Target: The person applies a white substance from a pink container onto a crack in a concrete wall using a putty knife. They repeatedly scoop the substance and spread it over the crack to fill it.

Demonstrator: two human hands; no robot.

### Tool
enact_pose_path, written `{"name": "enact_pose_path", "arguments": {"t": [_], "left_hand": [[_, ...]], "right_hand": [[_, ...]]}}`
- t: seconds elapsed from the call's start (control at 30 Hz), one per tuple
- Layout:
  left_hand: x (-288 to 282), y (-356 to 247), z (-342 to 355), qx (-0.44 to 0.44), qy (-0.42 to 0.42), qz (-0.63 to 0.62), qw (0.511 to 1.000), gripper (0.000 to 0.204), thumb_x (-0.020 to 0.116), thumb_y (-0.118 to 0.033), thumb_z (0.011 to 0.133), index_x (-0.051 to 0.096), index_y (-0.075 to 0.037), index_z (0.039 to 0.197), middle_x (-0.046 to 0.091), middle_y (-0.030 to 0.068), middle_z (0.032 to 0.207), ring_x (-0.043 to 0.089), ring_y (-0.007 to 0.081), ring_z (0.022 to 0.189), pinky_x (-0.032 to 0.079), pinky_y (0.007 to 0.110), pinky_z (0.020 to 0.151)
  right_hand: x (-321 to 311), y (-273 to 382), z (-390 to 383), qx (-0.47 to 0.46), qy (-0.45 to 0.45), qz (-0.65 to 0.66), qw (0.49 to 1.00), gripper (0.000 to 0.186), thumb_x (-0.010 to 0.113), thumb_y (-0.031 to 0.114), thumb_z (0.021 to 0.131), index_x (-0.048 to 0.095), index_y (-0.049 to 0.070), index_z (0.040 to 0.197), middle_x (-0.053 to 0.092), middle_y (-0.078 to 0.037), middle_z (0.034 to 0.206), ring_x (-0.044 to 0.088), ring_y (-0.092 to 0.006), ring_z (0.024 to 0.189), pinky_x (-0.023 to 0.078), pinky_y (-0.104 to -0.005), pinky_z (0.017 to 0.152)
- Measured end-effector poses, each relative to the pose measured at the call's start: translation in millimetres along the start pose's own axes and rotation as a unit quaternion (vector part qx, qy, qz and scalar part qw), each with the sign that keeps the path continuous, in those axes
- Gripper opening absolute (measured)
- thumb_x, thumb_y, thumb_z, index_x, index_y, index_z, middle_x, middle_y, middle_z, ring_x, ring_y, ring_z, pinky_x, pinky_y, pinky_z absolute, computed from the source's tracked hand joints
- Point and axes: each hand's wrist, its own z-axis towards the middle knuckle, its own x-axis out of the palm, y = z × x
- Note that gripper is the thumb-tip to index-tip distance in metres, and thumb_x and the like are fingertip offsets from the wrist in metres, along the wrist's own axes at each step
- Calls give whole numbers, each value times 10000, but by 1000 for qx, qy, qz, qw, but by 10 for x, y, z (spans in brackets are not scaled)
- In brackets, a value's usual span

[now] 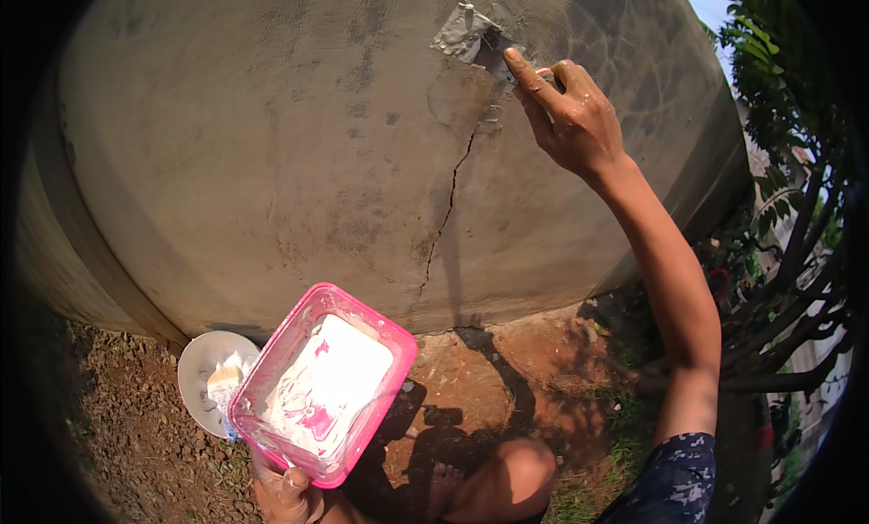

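Observation:
My right hand point(570, 117) grips a putty knife point(498, 64), largely hidden by my fingers, with an extended finger near its blade against a pale patch of wet filler point(462, 33) high on the curved grey concrete wall point(299, 144). A jagged crack point(453, 189) runs down below the patch. My left hand point(288, 488), at the lower edge, holds a pink plastic tub point(389, 343) containing white paste point(348, 366), its walls smeared with it.
A white bowl point(195, 375) with a brush point(226, 379) and pale material sits on the soil point(118, 415) by the wall's foot, behind the tub. My bare knee point(520, 470) is at the bottom. Branches and leaves point(778, 280) crowd the right side.

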Motion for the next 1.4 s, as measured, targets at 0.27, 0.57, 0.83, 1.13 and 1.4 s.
{"name": "enact_pose_path", "arguments": {"t": [0.27, 0.57, 0.83, 1.13, 1.4], "left_hand": [[13, -19, -27, -7, 3, 1, 1000, 1038, 818, -454, 654, 247, -14, 1401, 392, 141, 1359, 424, 279, 1242, 370, 437, 1040], [51, -63, -1, -1, 10, 3, 1000, 1062, 827, -452, 640, 237, -16, 1408, 398, 137, 1361, 437, 274, 1232, 374, 425, 1039], [143, -74, 2, -5, 7, -4, 1000, 1080, 827, -449, 642, 213, -23, 1422, 383, 137, 1378, 415, 283, 1254, 355, 438, 1051], [51, -16, 45, -19, 25, -5, 1000, 1025, 815, -419, 665, 237, -30, 1417, 393, 130, 1373, 414, 281, 1258, 351, 441, 1056], [-1, 50, -16, -13, -36, -22, 999, 1050, 866, -397, 609, 273, 11, 1374, 446, 132, 1299, 471, 262, 1184, 396, 424, 1006]], "right_hand": [[15, 45, -303, 11, 11, 18, 1000, 534, 688, 157, 805, 541, 233, 1313, 516, -69, 733, 528, -211, 635, 457, -332, 531], [-89, 439, -381, 219, 135, 411, 875, 288, 604, 199, 895, 600, 105, 1167, 561, -89, 668, 502, -192, 563, 431, -317, 570], [-129, 238, 182, 268, 182, 330, 887, 394, 567, 355, 923, 585, -1, 756, 500, -112, 559, 433, -172, 506, 362, -340, 499], [76, 310, 202, 264, 161, 161, 937, 569, 640, 481, 852, 511, -7, 589, 403, -89, 458, 351, -141, 429, 293, -337, 424], [20, 135, -227, 298, 187, 148, 924, 618, 570, 570, 857, 558, 7, 604, 479, -133, 466, 443, -256, 430, 364, -389, 453]]}}
